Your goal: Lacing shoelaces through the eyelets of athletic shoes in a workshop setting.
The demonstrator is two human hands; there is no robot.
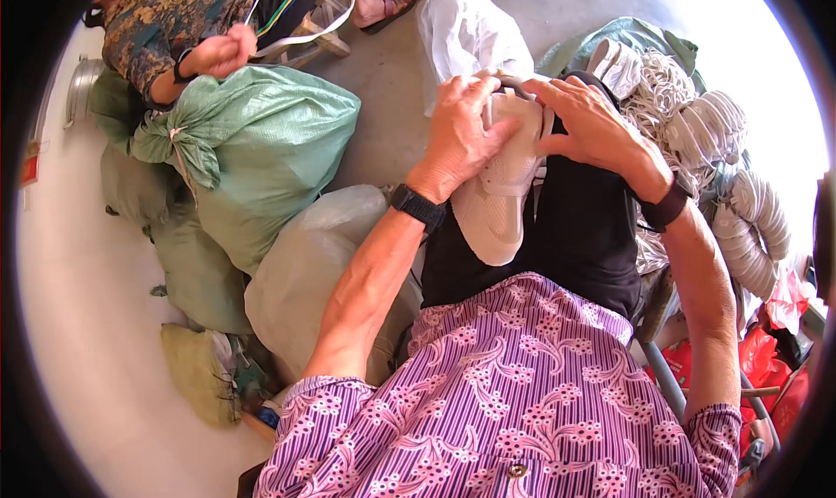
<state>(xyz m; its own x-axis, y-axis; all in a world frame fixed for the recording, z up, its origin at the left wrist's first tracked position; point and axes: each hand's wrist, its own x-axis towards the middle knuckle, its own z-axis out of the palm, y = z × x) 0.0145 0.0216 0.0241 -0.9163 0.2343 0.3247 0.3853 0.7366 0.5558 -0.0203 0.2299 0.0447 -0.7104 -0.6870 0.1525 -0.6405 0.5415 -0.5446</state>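
Note:
A cream shoe upper point(498, 204) lies over my black-clad lap, its rounded toe toward me and its opening at the far end. My left hand point(470, 132) grips the left side near the opening, the thumb pressed on the top of it. From the other side my right hand point(594, 125) holds the far right edge, fingers bent over the rim and thumb along the side. A dark edge shows between the fingertips of both hands. What the fingertips do beneath the rim is hidden.
Nested cream shoe pieces point(707, 131) and a tangle of pale laces point(655, 93) sit at my right, above red plastic bags point(759, 359). Green sacks point(270, 141) and a whitish sack point(322, 263) stand left. Beyond lies a clear plastic bag point(470, 32). A co-worker's hand point(222, 54) is by a white strip.

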